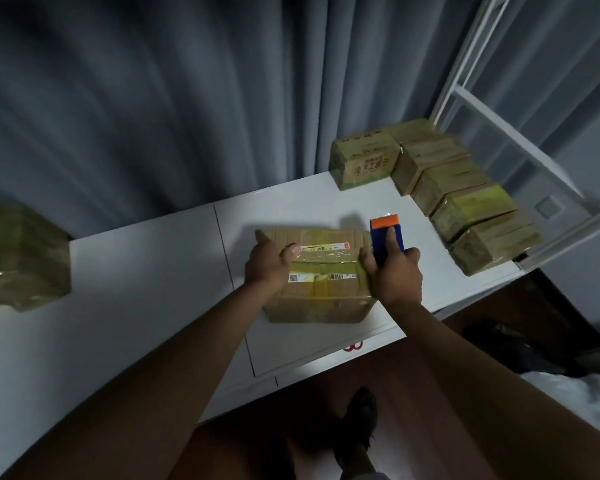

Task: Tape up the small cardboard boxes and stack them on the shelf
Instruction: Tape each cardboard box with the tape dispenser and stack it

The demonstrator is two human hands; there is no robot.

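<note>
Head view: a small cardboard box [317, 275] sits on the white bench [146, 282], right of the bench's middle seam and close to the near edge, its near right corner just short of that edge. The left hand [269, 263] rests on the box's left top edge, fingers curled over the far left corner and thumb lying flat on the taped lid. The right hand [392, 271] has its grip closed round a blue tape dispenser [387, 237] with an orange head, held against the box's right side. To the far right, a row of boxes [458, 195] runs along the bench's right edge, touching one another, beside the white shelf frame [499, 109]. Another box [21, 258] sits at the far left edge. Bare bench lies between it and the left hand. A grey curtain [153, 98] hangs beyond the far edge.
</note>
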